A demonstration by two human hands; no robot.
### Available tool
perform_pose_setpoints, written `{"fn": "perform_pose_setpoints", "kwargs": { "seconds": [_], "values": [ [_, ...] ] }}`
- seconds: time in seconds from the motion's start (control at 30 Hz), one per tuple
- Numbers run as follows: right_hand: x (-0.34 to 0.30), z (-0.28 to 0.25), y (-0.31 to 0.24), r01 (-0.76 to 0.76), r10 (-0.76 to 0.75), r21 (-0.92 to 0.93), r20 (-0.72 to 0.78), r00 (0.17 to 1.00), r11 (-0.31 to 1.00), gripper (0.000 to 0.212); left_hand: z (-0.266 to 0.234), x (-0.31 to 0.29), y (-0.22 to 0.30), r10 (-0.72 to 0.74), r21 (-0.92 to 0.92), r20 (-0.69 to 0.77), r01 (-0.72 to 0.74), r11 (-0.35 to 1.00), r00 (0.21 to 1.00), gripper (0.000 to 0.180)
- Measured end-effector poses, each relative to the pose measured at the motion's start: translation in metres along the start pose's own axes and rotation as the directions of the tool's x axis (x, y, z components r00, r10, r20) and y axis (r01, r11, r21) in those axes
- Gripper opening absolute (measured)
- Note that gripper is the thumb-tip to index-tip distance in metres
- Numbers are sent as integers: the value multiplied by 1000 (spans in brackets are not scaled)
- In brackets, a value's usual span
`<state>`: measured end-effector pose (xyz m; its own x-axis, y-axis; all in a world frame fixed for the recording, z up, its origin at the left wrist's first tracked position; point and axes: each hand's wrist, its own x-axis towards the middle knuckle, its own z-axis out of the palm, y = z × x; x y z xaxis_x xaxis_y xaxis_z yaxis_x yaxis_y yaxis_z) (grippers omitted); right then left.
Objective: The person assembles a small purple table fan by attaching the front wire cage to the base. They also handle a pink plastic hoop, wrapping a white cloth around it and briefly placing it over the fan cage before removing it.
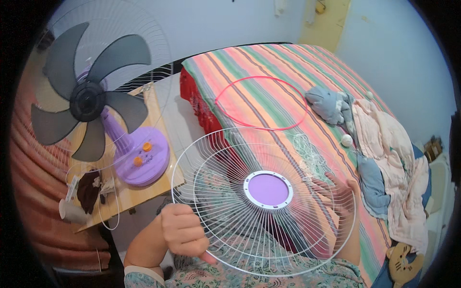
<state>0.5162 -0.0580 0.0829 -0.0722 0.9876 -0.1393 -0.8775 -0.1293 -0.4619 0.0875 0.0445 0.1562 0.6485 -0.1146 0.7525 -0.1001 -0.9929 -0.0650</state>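
So the left hand's (186, 230) grip is curled tight round the rim of a white wire front guard (269, 190), down on its lower left; the right hand (343, 199) is at the opposite side, fingers loosely bent and half hidden by the wires, so I can't tell how firmly that grip is closed; the guard hangs over the person's lap, tilted, with a lilac disc filling its middle.

Moving outward, the purple fan (144, 175) stands upright on the wooden surface (156, 108) to the left; its dark blades (122, 60) are seated on the hub and totally exposed, with the rear wire cage (163, 36) behind them; a red ring (215, 101) lies by itself on the striped bed (230, 62), just beyond the guard, and I'd guess it's the trim that goes round the rims.

Progress-wise, I'd call it partway; base, rear cage and blades are together as one unit, while the guard and ring are both apart from it; so nothing's closed up at the front, and those two look like the only loose fan parts I can see.
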Motion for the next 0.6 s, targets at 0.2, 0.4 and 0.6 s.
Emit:
{"fn": "perform_pose_setpoints", "kwargs": {
  "seconds": [0.2,0.4,0.6],
  "values": [
    [-17,-37,-19,208,-210,-31,-140,968,978,64,47,-14,-29,-57,261,-149,95,961,987,25],
    [-80,-92,-61,470,-495,-167,-402,770,867,58,96,-33,-33,-276,32,-203,288,957,939,33],
    [-144,-217,-97,465,-556,-343,-684,472,817,58,136,-46,-28,-421,-99,-120,411,906,899,38]
  ]
}}
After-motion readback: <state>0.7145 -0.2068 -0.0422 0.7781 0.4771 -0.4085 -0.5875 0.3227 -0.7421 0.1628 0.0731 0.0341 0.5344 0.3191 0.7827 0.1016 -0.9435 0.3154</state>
